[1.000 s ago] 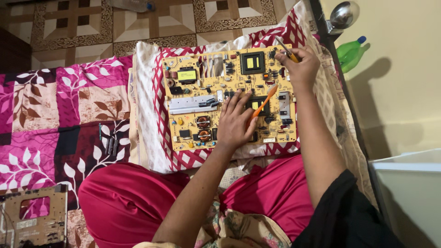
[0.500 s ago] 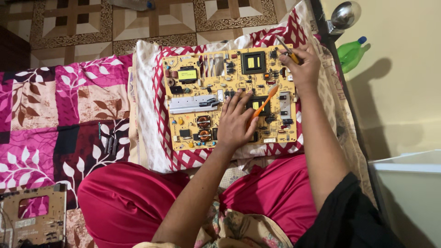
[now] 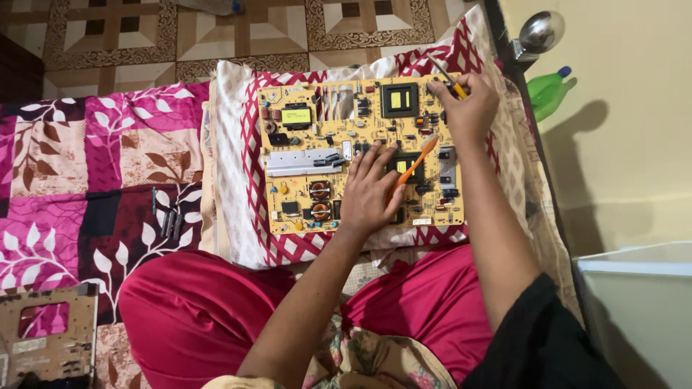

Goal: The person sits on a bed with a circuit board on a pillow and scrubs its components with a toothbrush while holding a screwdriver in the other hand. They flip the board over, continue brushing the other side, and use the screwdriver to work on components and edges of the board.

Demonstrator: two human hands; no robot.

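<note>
A yellow circuit board (image 3: 303, 155) with coils, capacitors and a silver heat sink lies on a red-and-white patterned cloth (image 3: 234, 144). My left hand (image 3: 371, 191) rests flat on the board's lower middle, and an orange pen-like tool (image 3: 417, 162) passes between its fingers. My right hand (image 3: 467, 108) is at the board's upper right corner, shut on a yellow-handled tool (image 3: 450, 79) whose thin metal tip points up and left.
A pink and maroon leaf-print blanket (image 3: 86, 187) covers the left. Another brown board (image 3: 47, 342) lies at the lower left. A green bottle (image 3: 549, 90) and a shiny round lamp (image 3: 540, 32) stand by the right wall. A pale bin (image 3: 634, 310) sits at the lower right.
My right hand has shifted slightly at the board's upper right corner with its tool. The left hand and the board have stayed put.
</note>
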